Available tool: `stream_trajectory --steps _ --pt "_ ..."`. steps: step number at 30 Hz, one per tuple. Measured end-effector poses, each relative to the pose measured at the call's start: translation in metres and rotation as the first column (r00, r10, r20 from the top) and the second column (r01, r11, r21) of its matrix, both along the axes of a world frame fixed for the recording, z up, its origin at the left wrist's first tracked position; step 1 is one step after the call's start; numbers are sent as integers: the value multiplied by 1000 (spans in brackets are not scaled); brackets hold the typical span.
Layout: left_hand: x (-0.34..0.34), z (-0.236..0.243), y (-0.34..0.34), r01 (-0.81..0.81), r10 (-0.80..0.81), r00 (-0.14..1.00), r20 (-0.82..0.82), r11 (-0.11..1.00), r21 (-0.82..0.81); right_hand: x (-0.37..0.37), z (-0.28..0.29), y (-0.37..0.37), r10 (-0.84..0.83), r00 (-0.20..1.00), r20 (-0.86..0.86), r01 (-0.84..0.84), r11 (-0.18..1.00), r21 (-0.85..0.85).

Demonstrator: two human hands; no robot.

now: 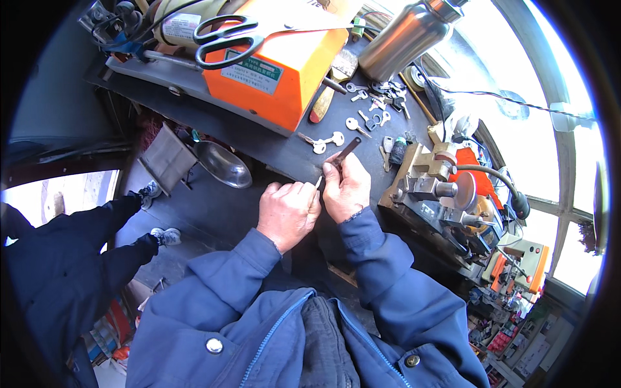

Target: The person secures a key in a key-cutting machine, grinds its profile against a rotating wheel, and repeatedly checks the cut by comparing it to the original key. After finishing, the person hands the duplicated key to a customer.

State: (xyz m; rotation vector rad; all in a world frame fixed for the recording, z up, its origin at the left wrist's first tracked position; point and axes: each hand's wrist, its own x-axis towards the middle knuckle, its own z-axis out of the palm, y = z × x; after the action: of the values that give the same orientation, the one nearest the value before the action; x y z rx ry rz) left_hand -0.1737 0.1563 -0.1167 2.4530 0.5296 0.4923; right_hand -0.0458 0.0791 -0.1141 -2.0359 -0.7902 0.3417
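Observation:
My left hand (289,212) is closed, fingers curled around a small metal piece (319,182). Only a thin, pale tip of it shows at the thumb side; the rest is hidden in the fist. My right hand (349,187) grips a narrow, dark, flat file (350,147) that slants up and away to the right. The two hands are held close together just off the front edge of the dark bench (272,139). Beyond my right hand lie several loose keys, among them a silver key (358,127) and a key with a round head (337,138).
An orange machine (278,71) with black-handled scissors (229,40) on top stands far left. Behind the keys are a brush (323,100) and a steel bottle (407,42). To the right sits a key-cutting machine (440,194). A metal bowl (223,164) and another person's shoes (167,237) are at left.

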Motion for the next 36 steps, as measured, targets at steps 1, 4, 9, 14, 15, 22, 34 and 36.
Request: stream_trajectory --steps 1,4,9,14,15,22,34,36 --pt "0 1 1 -6 6 1000 -9 1000 -7 1 1 0 -4 1000 7 4 1000 22" --pt "-1 4 1 -34 33 999 -10 992 -124 9 6 -5 -82 870 -485 92 996 -3" --pt "0 5 -5 -139 132 990 -44 919 -369 4 6 -5 45 943 -331 -79 993 -90" --pt "-5 7 -6 -209 137 976 -171 822 -530 2 3 1 -94 855 -510 163 982 92" --pt "-5 5 -5 -205 140 978 -153 766 -609 3 4 -2 -132 766 -629 210 976 52" --pt "-9 -11 -3 -61 114 993 -23 338 -939 1 3 -3 -63 887 -458 112 990 81" --pt "-9 8 4 -200 56 963 -264 806 -558 3 3 -1 -108 788 -606 211 972 101" --pt "-8 13 6 -117 47 980 -194 923 -367 3 2 -2 2 807 -591 70 993 99"
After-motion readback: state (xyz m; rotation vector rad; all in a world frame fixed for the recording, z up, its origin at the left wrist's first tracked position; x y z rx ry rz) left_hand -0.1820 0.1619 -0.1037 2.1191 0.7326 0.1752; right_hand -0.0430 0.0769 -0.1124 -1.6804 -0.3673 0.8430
